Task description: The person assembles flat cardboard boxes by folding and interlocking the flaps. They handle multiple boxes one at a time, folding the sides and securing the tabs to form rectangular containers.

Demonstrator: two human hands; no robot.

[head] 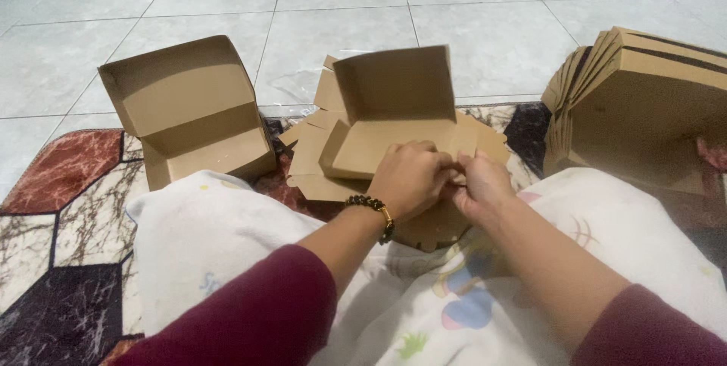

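Observation:
A brown cardboard box blank (pixel 394 109), half folded with its lid flap standing up, lies in front of me on a stack of flat blanks (pixel 307 158). My left hand (pixel 409 178), with a dark bead bracelet at the wrist, grips the box's near wall. My right hand (pixel 478 184) pinches the same near edge beside it, fingers touching the left hand's. Both sleeves are maroon. The part of the box under my hands is hidden.
A finished open cardboard box (pixel 189 112) stands at the left on a patterned mat (pixel 68 207). A leaning pile of folded boxes (pixel 644 101) fills the right. A white printed cloth (pixel 227 237) covers my knees. Pale floor tiles (pixel 485 25) lie beyond.

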